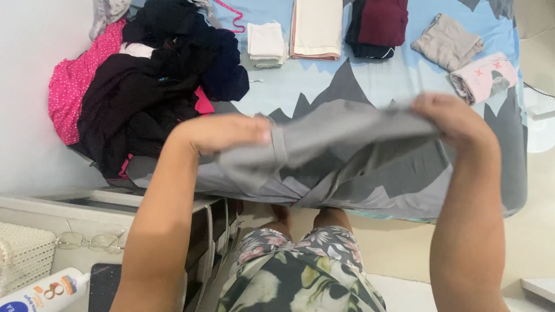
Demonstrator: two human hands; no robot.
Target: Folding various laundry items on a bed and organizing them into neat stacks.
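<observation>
A grey garment [341, 136] is stretched flat between both hands above the bed's near edge. My left hand [222, 133] pinches its left end and my right hand [454, 118] grips its right end. Beneath it lies a bed sheet [370, 81] in light blue with grey mountain shapes. The cloth hides part of the sheet.
A heap of dark and pink unfolded clothes [144, 86] lies at the bed's left. Folded stacks line the far side: white [267, 44], cream [317, 28], maroon on dark [378, 26], grey [446, 41] and pale pink [484, 76]. Glasses [89, 241] and a bottle [43, 292] rest at lower left.
</observation>
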